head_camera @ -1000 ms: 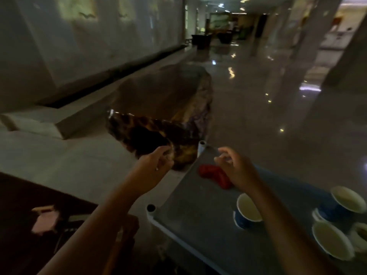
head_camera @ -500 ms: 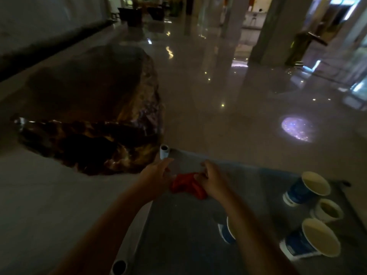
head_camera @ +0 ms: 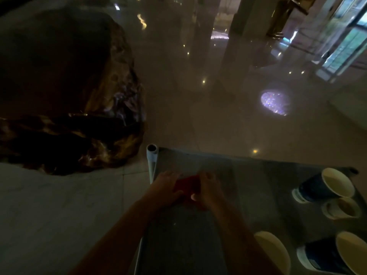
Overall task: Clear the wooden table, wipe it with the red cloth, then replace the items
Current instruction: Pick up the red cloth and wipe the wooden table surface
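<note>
The floor (head_camera: 208, 120) filled most of the frame, polished pale stone throwing back ceiling lights and a sparkling round patch at centre right. The room was dim; pillars and glass doors stood along the upper right.

Upper left sat the wooden table (head_camera: 59, 86), a big dark slab with a gnarled, glossy edge, and its top looked bare. So the clearing seemed done, by my reading! The wiping had not begun, and putting the items back was left too.

Lower centre and right ran the grey bench (head_camera: 258, 175), a trolley-like top with a tube post at its upper-left corner, just beside the wooden table. Four cups (head_camera: 325, 187) stood along its right side, two blue ones, a small pale one between them, and one at the bottom edge half hidden by the arm. They were likely the cleared items, waiting.

The red cloth (head_camera: 187, 184) lay bunched on the bench, lower centre. The left hand (head_camera: 165, 186) was curled on its left side, the right hand (head_camera: 208, 188) closed on its right side, both gripping the cloth, well apart from the cups. Picking it up looked like the step in hand.
</note>
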Motion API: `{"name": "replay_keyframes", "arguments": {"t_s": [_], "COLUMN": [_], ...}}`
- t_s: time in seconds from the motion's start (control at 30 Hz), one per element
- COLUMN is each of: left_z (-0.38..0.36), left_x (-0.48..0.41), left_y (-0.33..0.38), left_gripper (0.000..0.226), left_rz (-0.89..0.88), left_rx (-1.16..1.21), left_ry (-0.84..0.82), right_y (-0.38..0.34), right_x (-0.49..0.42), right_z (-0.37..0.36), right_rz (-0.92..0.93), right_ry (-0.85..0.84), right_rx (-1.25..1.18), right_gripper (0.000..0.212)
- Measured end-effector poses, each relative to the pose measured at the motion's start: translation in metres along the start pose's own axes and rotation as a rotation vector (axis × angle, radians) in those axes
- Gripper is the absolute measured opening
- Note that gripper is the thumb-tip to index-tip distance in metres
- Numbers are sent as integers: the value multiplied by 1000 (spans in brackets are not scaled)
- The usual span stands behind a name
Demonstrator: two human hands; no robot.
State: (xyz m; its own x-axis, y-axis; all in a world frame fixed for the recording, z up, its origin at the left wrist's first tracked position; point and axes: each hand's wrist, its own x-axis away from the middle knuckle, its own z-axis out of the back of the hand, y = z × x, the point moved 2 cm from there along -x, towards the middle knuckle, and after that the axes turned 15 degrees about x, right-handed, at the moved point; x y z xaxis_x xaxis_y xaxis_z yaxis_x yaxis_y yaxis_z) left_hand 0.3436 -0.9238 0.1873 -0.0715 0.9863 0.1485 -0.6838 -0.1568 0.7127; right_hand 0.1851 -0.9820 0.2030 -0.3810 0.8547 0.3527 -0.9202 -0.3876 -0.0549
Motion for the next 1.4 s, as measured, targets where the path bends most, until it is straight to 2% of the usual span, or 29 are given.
{"name": "replay_keyframes", "arguments": {"t_s": [0.17,0.33,0.43,0.53,0.67,0.77,0.97,1.07,1.2,1.4], "left_z": [-21,-29,-29,-24,0,30,99,123,130,114], "left_x": [-17,-13,-7,3,25,45,99,142,223,380], "left_y": [-18,-23,-17,-9,9,34,96,114,118,112], "left_gripper": [74,75,70,64,56,50,47,44,61,44], "left_rz": [5,-29,-6,-5,-9,-102,-175,-146,-44,118], "left_rx": [-75,-123,-94,-37,3,30,48,62,21,-20], "left_ry": [-86,-67,-58,-49,-13,55,271,396,564,762], "right_y": [-6,-11,-10,-13,-20,-19,-30,-46,-86,-173], "right_x": [-13,-13,-12,-7,10,26,78,104,140,228], "right_z": [-19,-33,-36,-36,-16,27,120,148,155,121], "right_rz": [-27,-62,-75,-56,9,120,378,558,862,1244], "right_ry": [-10,107,97,81,32,83,295,344,283,251], "right_rx": [14,99,58,-74,-311,-280,-182,-230,-256,-191], "right_gripper": [90,72,60,44,51,38,39,45,58,58]}}
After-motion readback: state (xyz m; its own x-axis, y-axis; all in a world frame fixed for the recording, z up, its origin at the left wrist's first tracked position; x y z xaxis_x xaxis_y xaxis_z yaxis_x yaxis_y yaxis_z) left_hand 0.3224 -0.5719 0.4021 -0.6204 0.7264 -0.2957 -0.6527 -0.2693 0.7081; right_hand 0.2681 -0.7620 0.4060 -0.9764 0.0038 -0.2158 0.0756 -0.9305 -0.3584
